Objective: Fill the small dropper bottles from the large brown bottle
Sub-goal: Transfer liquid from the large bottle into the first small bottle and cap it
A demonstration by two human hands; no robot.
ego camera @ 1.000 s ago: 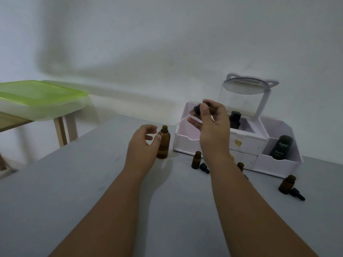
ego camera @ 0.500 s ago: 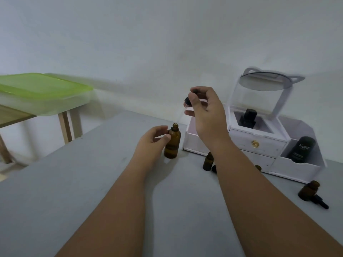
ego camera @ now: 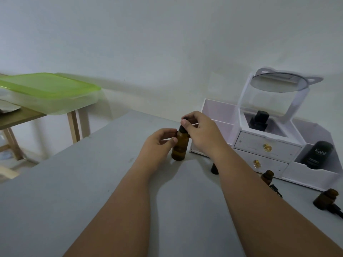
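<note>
The large brown bottle (ego camera: 180,147) stands upright on the grey table (ego camera: 74,191), left of a white organiser. My left hand (ego camera: 159,143) grips its body from the left. My right hand (ego camera: 201,132) pinches the black dropper cap (ego camera: 182,127) right on the bottle's neck. Three small brown dropper bottles stand open on the table: one (ego camera: 214,168) half hidden behind my right forearm, one (ego camera: 267,177) in front of the drawers, one (ego camera: 325,201) at the far right. A loose black dropper (ego camera: 336,210) lies beside the last one.
The white organiser (ego camera: 267,145) with two drawers and a tilted round mirror (ego camera: 280,83) holds a black jar (ego camera: 259,119) and a dark tube (ego camera: 317,153). A green-lidded plastic box (ego camera: 48,91) sits on a wooden side table at the left.
My right hand has come down from above the organiser and brought the dropper cap onto the large bottle's neck. The left hand has closed tighter on the bottle. The camera has tilted.
</note>
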